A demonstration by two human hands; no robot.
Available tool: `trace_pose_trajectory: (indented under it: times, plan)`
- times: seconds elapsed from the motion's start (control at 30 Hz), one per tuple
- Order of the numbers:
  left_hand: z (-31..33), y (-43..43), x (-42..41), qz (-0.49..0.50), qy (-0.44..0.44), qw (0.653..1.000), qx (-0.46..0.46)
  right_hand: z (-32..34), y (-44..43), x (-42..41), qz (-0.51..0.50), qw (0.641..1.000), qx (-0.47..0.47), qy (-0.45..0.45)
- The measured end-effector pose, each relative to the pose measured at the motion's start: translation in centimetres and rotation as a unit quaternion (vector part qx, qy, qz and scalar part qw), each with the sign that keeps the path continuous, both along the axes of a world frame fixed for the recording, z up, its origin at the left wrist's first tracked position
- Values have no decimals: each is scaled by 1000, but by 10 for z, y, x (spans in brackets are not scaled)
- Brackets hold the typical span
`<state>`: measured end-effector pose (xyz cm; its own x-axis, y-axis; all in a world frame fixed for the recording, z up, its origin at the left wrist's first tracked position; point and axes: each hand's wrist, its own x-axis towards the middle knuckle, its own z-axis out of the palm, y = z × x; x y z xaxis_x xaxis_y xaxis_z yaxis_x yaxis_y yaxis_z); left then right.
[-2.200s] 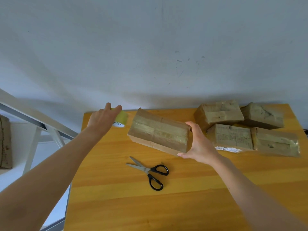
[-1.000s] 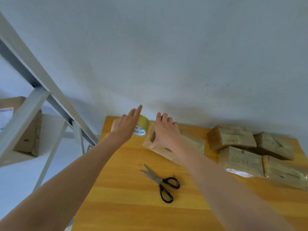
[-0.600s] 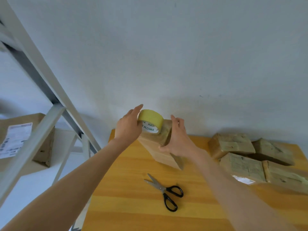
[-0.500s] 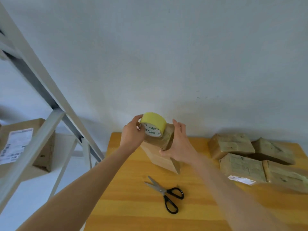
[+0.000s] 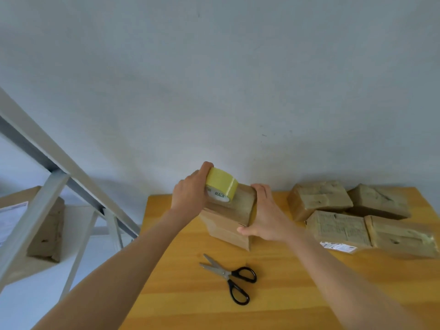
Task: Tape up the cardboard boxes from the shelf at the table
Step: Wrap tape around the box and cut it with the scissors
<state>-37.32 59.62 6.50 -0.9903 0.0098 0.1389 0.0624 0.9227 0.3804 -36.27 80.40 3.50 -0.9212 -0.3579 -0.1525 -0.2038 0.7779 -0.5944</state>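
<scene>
Cardboard box (image 5: 228,221) stood on end on the table (image 5: 190,306); I saw the right hand (image 5: 264,216) gripping its side, the left hand (image 5: 190,196) holding the tape roll (image 5: 221,185) (yellow) against its top.

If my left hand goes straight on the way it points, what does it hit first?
Probably the wall: past the left hand, gripping the tape atop the box, nothing else shows. Depth is unclear.

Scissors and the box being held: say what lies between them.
Head view: nothing but bare wooden table between the scissors and the cardboard box.
</scene>
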Motion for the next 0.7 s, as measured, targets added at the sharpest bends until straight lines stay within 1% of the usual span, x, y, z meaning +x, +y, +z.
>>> trace_pose_trajectory:
  times: [0.07, 0.13, 0.27, 0.37, 0.47, 0.53, 0.6, 0.7]
  plan:
    - [7, -10, -5, -7, 25, 995, -92, -1, 3, 0, 0, 1000, -5, 1]
    - [13, -23, -9, -15, 42, 986, -159, -2, 5, 0, 2, 1000, -9, 0]
    - [14, -48, -18, -40, 23, 964, -262, -6, 10, -1, -2, 1000, -13, -6]
    - [3, -51, -21, -50, 22, 960, -274, -7, 14, -4, -4, 1000, -11, -12]
    - [-8, -48, -21, -53, -3, 949, -310, -9, 18, -4, -3, 1000, -4, -21]
    - [-16, -47, -20, -68, -18, 946, -317, -11, 22, -4, -4, 1000, -7, -26]
    - [-21, -47, -19, -64, -17, 946, -318, -12, 24, -3, -7, 1000, -13, -26]
    - [-28, -45, -21, -62, -44, 939, -335, -11, 26, -2, -6, 999, -16, -27]
